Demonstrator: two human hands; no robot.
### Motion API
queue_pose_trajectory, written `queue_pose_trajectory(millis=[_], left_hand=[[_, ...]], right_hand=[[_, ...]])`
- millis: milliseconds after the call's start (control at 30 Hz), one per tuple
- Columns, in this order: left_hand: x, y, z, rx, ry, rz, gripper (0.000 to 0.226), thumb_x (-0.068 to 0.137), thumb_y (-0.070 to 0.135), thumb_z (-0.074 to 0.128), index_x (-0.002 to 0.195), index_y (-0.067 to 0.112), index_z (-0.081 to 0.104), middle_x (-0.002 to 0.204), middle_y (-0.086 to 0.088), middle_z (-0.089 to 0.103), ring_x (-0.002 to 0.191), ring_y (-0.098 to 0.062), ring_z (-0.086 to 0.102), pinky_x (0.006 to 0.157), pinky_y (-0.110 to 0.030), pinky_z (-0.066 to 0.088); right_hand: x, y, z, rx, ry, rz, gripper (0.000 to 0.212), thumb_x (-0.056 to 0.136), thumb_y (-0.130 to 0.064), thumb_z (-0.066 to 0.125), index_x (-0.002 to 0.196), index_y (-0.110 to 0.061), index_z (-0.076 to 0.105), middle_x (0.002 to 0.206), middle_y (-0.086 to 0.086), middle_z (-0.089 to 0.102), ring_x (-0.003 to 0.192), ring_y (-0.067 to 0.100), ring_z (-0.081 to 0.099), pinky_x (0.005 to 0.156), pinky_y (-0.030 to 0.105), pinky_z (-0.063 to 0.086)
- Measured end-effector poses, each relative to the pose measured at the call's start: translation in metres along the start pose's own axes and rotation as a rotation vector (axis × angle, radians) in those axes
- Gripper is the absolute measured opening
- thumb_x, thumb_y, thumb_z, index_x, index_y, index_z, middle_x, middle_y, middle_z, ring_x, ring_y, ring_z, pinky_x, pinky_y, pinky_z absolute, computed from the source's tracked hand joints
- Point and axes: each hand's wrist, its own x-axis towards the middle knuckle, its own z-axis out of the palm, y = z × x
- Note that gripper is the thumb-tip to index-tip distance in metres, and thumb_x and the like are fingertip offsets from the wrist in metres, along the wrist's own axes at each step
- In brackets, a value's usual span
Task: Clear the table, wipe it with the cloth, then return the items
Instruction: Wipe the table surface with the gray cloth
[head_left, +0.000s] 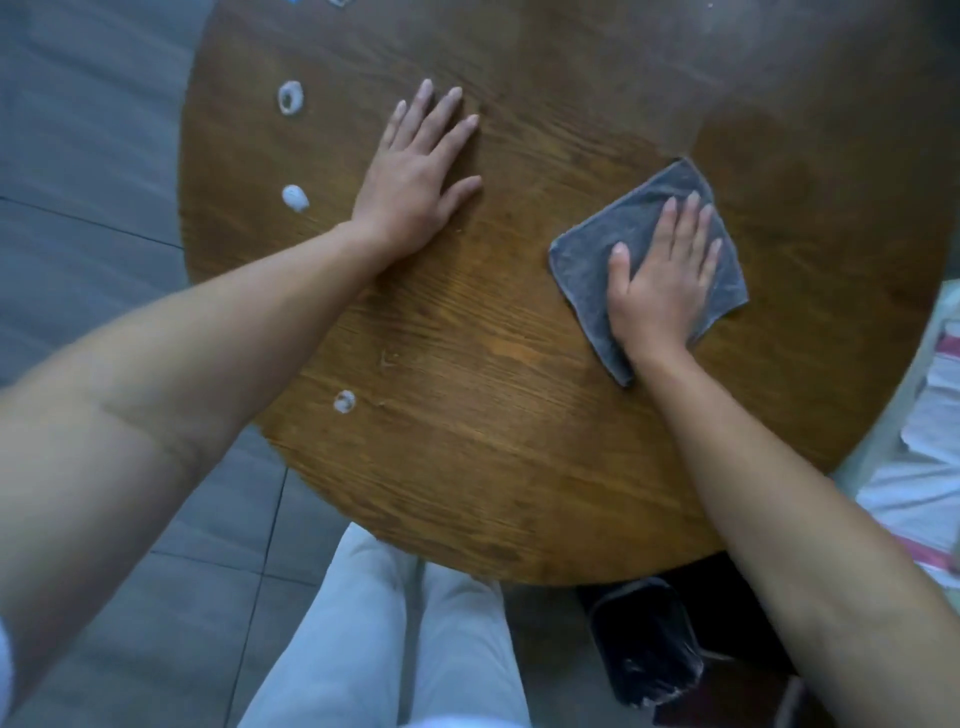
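the grey cloth (613, 260) lies folded flat on the round wooden desk (467, 415), toward its right edge. the right hand (662, 283) presses down on it, its grip wide, fingers straight and slightly spread, holding nothing. the left hand (415, 187) rests palm-down on the bare wood near the desk's middle, grip also wide. three white blotches (295, 198) mark the desk along its left edge. a dark bin (649, 649) stands on the floor under the near edge.

grey cloth (592, 249) flat on round wooden table (467, 415)
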Motion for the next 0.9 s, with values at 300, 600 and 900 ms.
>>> queue_pose_trajectory(millis=[300,600,900], left_hand=[[0.000,-0.002,0.002,-0.004,0.023,0.017,0.066,0.105,0.053,0.039,0.159,0.015,0.037,0.171,-0.009,0.022,0.159,-0.036,0.011,0.129,-0.048,0.005],[-0.001,0.002,-0.007,-0.050,-0.008,0.012,0.065,0.105,0.048,0.044,0.159,0.013,0.035,0.172,-0.010,0.018,0.160,-0.035,0.007,0.129,-0.047,0.003],[-0.068,0.009,-0.012,-0.150,0.007,0.008,0.055,0.096,0.023,0.063,0.144,0.000,0.054,0.160,-0.022,0.040,0.153,-0.042,0.029,0.126,-0.051,0.025]], right_hand=[[-0.149,-0.095,0.028,0.089,-0.098,-0.323,0.075,0.099,-0.037,0.047,0.161,-0.003,0.026,0.171,0.019,0.017,0.160,0.034,0.011,0.128,0.058,0.013],[-0.221,-0.096,0.024,0.083,-0.193,-0.579,0.069,0.099,-0.038,0.058,0.159,-0.011,0.037,0.170,0.008,0.024,0.160,0.026,0.016,0.126,0.054,0.022],[-0.115,-0.054,0.012,-0.002,-0.086,-0.323,0.075,0.100,-0.046,0.048,0.161,-0.006,0.030,0.171,0.015,0.020,0.160,0.031,0.015,0.128,0.052,0.017]])
